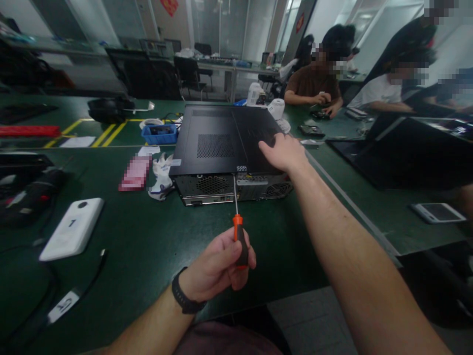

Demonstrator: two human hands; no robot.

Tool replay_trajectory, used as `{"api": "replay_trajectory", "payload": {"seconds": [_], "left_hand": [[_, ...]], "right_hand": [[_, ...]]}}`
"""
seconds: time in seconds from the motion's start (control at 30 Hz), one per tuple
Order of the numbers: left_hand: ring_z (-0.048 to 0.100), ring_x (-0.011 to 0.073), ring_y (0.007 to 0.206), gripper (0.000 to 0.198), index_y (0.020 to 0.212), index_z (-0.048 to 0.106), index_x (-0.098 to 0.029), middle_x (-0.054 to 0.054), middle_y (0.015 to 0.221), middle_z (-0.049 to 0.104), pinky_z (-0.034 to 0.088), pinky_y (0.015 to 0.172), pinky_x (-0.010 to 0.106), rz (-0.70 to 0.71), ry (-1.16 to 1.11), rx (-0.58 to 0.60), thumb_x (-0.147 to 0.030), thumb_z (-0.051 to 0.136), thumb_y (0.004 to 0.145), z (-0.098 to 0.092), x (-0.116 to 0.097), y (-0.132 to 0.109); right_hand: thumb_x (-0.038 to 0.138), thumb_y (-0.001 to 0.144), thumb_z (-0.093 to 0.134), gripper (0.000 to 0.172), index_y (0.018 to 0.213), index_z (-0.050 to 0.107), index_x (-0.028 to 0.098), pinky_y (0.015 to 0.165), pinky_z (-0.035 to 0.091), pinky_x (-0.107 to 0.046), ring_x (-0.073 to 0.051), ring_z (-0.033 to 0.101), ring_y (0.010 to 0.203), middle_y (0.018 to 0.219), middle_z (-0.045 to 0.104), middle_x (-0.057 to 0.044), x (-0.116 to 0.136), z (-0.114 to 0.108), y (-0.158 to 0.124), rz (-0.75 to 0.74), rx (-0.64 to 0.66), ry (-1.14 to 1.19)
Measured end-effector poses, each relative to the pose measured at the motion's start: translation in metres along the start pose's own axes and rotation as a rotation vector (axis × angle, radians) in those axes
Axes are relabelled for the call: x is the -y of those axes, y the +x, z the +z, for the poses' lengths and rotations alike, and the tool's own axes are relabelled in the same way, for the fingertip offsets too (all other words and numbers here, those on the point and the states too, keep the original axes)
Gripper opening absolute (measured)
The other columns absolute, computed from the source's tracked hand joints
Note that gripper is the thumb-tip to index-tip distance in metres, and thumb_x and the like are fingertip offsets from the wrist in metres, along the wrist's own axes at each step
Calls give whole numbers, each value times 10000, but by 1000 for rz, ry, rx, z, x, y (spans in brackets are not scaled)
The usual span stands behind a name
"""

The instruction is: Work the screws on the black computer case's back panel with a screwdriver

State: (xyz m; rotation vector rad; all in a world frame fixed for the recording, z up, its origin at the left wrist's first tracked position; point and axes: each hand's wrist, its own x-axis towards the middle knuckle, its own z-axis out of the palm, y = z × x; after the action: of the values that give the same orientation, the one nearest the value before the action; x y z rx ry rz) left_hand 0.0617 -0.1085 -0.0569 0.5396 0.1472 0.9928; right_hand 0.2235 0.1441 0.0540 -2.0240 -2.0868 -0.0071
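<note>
A black computer case (218,118) lies flat on the green table, its back panel with vents and ports facing me. My left hand (225,259) is wrapped round the dark and orange handle of a screwdriver (241,241). The screwdriver's thin shaft points away from me, and its tip meets the top edge of the back panel near the middle. Whether a screw sits under the tip is too small to tell. My right hand (286,152) rests on the right part of the case's top, fingers spread and holding nothing.
Left of the case are a blue bin (159,134), white gloves (161,176) and a pink packet (136,171). Closer left lie a white power bank (73,229) and a labelled cable (63,306). A laptop (410,153) and phone (438,213) lie right. People sit at the far right.
</note>
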Motion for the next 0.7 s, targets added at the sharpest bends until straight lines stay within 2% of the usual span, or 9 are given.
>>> {"api": "replay_trajectory", "payload": {"seconds": [0.17, 0.3, 0.4, 0.53, 0.7], "left_hand": [[637, 73, 538, 377, 1194, 707, -126, 71, 899, 745, 488, 512, 169, -64, -16, -65, -454, 642, 1019, 2, -5, -1], [636, 72, 537, 264, 1134, 702, -142, 55, 878, 726, 467, 507, 161, -61, -12, -71, -365, 672, 997, 1, -7, -1], [586, 39, 496, 215, 1054, 661, -176, 27, 871, 711, 432, 481, 135, -15, 13, -50, -381, 697, 1000, 0, -3, -1], [564, 31, 475, 231, 1078, 637, -198, 23, 903, 721, 428, 470, 135, 3, 29, -27, -413, 688, 1010, -1, -1, -1], [650, 93, 566, 387, 1199, 691, -134, 63, 879, 731, 488, 519, 182, -58, -26, -87, -471, 597, 1036, 0, -5, -2]], "right_hand": [[682, 991, 406, 770, 1472, 543, 97, 1159, 419, -623, -466, 511, 1431, 1544, 548, -281, 0, -1, -1, 0, 5, -4], [690, 987, 409, 779, 1475, 543, 97, 1161, 411, -628, -465, 506, 1429, 1545, 543, -284, 0, -1, -1, -5, -2, 5], [696, 985, 408, 775, 1470, 548, 107, 1160, 411, -633, -458, 506, 1426, 1547, 545, -278, -1, 1, 0, -9, -13, 12], [704, 982, 403, 778, 1458, 559, 108, 1153, 416, -637, -457, 515, 1413, 1534, 557, -276, -2, 2, 1, -11, -18, 11], [689, 983, 413, 773, 1459, 556, 97, 1153, 418, -634, -471, 516, 1419, 1530, 559, -283, -2, 2, 1, -9, -17, 7]]}}
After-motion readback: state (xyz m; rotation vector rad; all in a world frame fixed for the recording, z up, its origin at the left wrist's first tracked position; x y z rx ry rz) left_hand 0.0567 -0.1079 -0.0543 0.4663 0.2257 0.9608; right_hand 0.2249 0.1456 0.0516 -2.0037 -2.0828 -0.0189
